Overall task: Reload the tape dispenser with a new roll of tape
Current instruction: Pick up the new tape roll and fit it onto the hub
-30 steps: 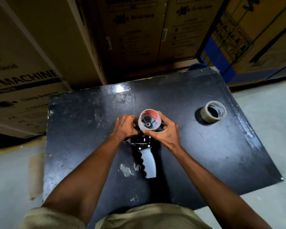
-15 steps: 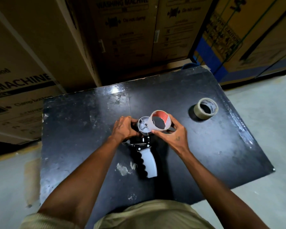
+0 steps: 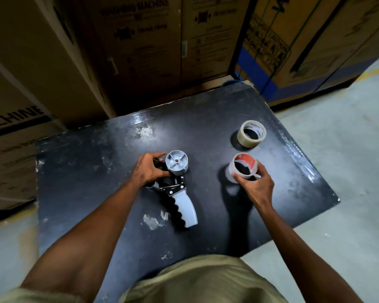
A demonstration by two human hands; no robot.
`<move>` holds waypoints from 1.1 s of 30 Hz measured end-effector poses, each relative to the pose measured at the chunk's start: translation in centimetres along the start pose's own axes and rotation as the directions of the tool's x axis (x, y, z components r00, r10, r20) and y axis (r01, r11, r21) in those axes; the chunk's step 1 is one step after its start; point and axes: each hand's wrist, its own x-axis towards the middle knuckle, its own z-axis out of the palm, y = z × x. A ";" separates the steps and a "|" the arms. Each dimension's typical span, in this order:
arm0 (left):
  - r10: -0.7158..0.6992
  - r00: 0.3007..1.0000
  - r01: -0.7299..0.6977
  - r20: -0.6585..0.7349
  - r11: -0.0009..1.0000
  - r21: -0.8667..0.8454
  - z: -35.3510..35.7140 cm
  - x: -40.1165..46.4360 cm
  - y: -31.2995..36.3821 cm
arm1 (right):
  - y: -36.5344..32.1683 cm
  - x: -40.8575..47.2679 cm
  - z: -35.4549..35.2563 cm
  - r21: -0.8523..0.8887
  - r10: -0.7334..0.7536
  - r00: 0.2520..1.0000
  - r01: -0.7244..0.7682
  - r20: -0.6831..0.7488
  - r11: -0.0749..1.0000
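The tape dispenser (image 3: 179,193) lies on the black table (image 3: 92,171), its grey handle pointing toward me and its bare grey spool hub (image 3: 176,164) facing up. My left hand (image 3: 148,169) grips the dispenser's head just left of the hub. My right hand (image 3: 253,184) holds an empty tape core (image 3: 242,168), grey outside with red print inside, just above the table to the right of the dispenser. A full roll of clear tape (image 3: 251,133) lies flat on the table beyond the core, touched by neither hand.
Tall cardboard boxes (image 3: 136,51) printed "washing machine" stand close behind the table, and another box with blue print (image 3: 293,51) stands at the back right. The table's right edge (image 3: 311,171) drops to a grey concrete floor (image 3: 348,149).
My right hand has pulled the empty core off the spool hub and carried it to the right, leaving the hub bare. The left hand has stayed on the dispenser's head.
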 end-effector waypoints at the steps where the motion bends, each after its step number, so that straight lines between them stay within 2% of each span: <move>1: 0.000 1.000 0.000 -0.018 1.000 -0.012 0.0 -0.1 -0.1 | 0.4 0.3 -0.6 -0.008 0.017 0.999 -0.018 -0.034 1.000; 7: -0.033 0.997 0.033 -0.065 0.999 0.005 -0.1 -1.0 -0.8 | 2.1 2.0 -4.1 -0.026 0.153 0.970 -0.161 -0.188 0.987; 15: -0.097 0.984 0.076 -0.146 0.987 -0.144 -0.3 -2.8 -1.3 | 2.4 3.3 -5.4 -0.026 0.186 0.964 -0.194 -0.190 0.981; 19: -0.143 0.975 0.100 -0.169 0.965 -0.243 -0.2 -4.1 -1.6 | 1.0 2.5 -4.4 -0.236 0.069 0.961 -0.135 -0.268 0.962; 21: -0.183 0.966 0.118 -0.180 0.939 -0.324 -0.2 -4.7 -2.1 | -0.5 1.0 -3.3 -0.236 -0.049 0.947 -0.029 -0.317 0.971; 22: -0.211 0.960 0.132 -0.186 0.921 -0.366 -0.2 -5.0 -2.3 | -1.2 -0.1 -2.6 -0.212 -0.106 0.949 0.043 -0.298 0.976; 24: -0.251 0.949 0.145 -0.193 0.886 -0.440 0.0 -5.3 -3.1 | -1.9 -2.5 -0.4 -0.166 -0.201 0.966 0.174 -0.162 0.971; 26: -0.285 0.937 0.148 -0.202 0.848 -0.508 0.5 -5.5 -4.0 | -2.3 -4.9 2.3 -0.084 -0.187 0.981 0.191 0.052 0.978; 29: -0.326 0.919 0.142 -0.222 0.799 -0.585 1.1 -6.7 -4.0 | -3.7 -8.3 6.0 0.032 -0.074 0.930 0.067 0.360 0.997; 33: -0.372 0.894 0.117 -0.248 0.731 -0.673 1.9 -8.7 -2.7 | -5.1 -10.8 9.2 0.043 0.069 0.810 -0.115 0.582 0.992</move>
